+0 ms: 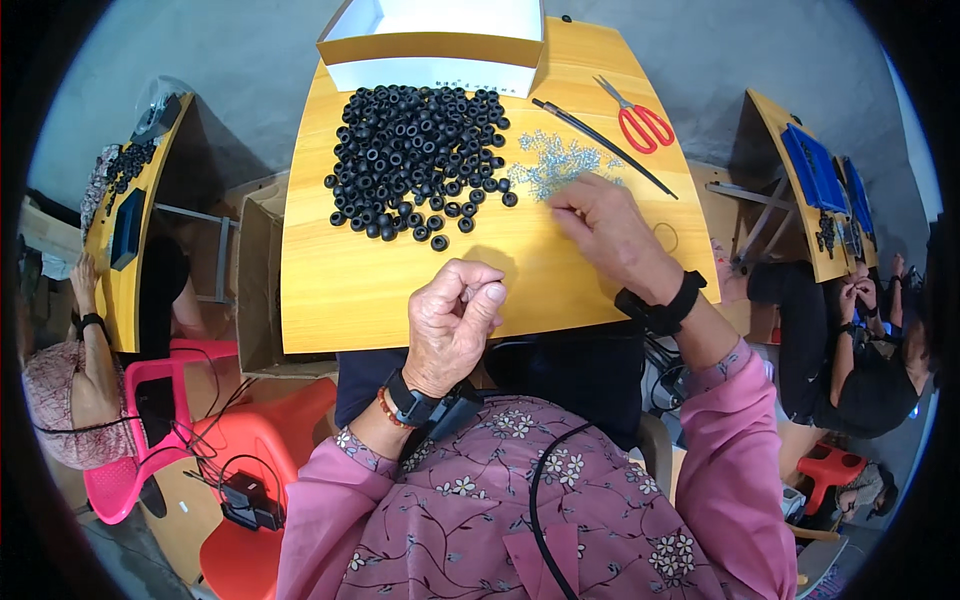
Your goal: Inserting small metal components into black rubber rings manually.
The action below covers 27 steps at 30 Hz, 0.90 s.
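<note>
My left hand (452,325) is closed near the table's front edge, thumb pressed against the curled fingers. Something small and pale seems to show between them, too small to name. At the right, my right hand (618,238) reaches over the near edge of a scattered pile of small silvery metal pieces (550,165). Its fingers are bent and drawn together, with the tips partly hidden; whatever they pinch cannot be made out. A large heap of black, ring-like round pieces with holes (410,150) lies left of the silvery pile, beyond my left hand.
Red-handled scissors (645,127) and a thin black rod (610,140) lie right of the piles on the yellow table (340,300). An open white box (430,75) stands at the back. A cardboard box (258,290) is beside the table's left edge. Other people sit at tables on both sides.
</note>
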Each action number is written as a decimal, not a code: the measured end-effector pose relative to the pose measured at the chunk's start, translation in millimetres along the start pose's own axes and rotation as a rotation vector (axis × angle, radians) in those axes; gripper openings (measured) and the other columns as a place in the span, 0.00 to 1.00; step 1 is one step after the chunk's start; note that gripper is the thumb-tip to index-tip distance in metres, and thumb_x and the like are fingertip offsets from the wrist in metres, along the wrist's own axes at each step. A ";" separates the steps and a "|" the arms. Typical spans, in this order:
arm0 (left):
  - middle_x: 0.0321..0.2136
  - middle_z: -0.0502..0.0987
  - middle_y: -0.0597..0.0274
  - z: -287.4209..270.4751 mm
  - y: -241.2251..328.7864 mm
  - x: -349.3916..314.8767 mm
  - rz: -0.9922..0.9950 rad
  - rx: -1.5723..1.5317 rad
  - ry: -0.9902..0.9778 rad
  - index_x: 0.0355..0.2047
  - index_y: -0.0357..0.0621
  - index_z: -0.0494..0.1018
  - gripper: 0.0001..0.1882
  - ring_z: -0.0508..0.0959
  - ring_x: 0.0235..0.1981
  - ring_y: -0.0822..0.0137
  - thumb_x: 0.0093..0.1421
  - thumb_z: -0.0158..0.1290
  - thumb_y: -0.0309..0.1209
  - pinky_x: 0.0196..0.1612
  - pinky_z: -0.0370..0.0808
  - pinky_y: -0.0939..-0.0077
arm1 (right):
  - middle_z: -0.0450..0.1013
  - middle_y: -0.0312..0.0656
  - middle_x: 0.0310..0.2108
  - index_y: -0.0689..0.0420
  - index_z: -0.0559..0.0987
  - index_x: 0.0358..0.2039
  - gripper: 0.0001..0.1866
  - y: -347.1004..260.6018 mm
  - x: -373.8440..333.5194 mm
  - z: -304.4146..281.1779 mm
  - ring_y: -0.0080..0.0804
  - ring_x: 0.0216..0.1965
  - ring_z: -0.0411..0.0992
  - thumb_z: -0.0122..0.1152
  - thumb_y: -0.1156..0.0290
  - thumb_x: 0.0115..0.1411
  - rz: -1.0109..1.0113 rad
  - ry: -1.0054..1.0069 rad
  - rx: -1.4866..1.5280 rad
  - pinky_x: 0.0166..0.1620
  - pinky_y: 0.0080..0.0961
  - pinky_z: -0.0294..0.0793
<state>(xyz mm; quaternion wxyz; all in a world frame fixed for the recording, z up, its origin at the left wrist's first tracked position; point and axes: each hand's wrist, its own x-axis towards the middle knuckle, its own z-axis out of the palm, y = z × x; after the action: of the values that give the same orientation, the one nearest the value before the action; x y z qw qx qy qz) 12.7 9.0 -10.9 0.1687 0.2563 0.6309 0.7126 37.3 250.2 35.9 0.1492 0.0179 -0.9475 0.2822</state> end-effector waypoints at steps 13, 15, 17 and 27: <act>0.24 0.72 0.73 -0.5 -1.7 4.1 0.112 0.122 -0.050 0.39 0.36 0.75 0.04 0.69 0.23 0.81 0.64 0.57 0.21 0.28 0.68 0.85 | 0.74 0.52 0.30 0.63 0.83 0.36 0.09 -25.1 75.3 49.7 0.53 0.34 0.75 0.57 0.78 0.58 -0.207 -0.027 -0.016 0.40 0.45 0.74; 0.24 0.72 0.72 -0.5 0.7 5.7 0.142 0.124 -0.045 0.38 0.36 0.75 0.04 0.68 0.24 0.82 0.64 0.57 0.20 0.28 0.67 0.85 | 0.74 0.52 0.30 0.63 0.83 0.35 0.09 -31.2 80.0 54.5 0.54 0.34 0.75 0.56 0.79 0.56 -0.195 -0.056 -0.055 0.40 0.46 0.74; 0.24 0.72 0.72 0.0 0.7 6.9 0.157 0.111 -0.043 0.38 0.36 0.75 0.03 0.68 0.24 0.82 0.63 0.57 0.20 0.27 0.67 0.85 | 0.74 0.52 0.31 0.63 0.83 0.35 0.09 -29.4 81.3 57.0 0.54 0.34 0.75 0.56 0.80 0.55 -0.183 -0.084 -0.121 0.40 0.46 0.74; 0.25 0.73 0.71 -1.5 -5.0 7.1 0.134 0.076 -0.050 0.38 0.35 0.75 0.04 0.70 0.24 0.81 0.63 0.57 0.20 0.27 0.68 0.84 | 0.76 0.51 0.31 0.63 0.83 0.32 0.08 -25.9 84.3 61.7 0.52 0.34 0.76 0.56 0.81 0.54 -0.181 -0.036 -0.105 0.40 0.43 0.76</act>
<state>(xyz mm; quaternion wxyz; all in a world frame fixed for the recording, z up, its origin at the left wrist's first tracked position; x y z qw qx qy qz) 5.7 12.5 -14.9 0.1264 0.3217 0.6347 0.6911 -57.0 199.4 25.2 0.1578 0.1008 -0.9580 0.2173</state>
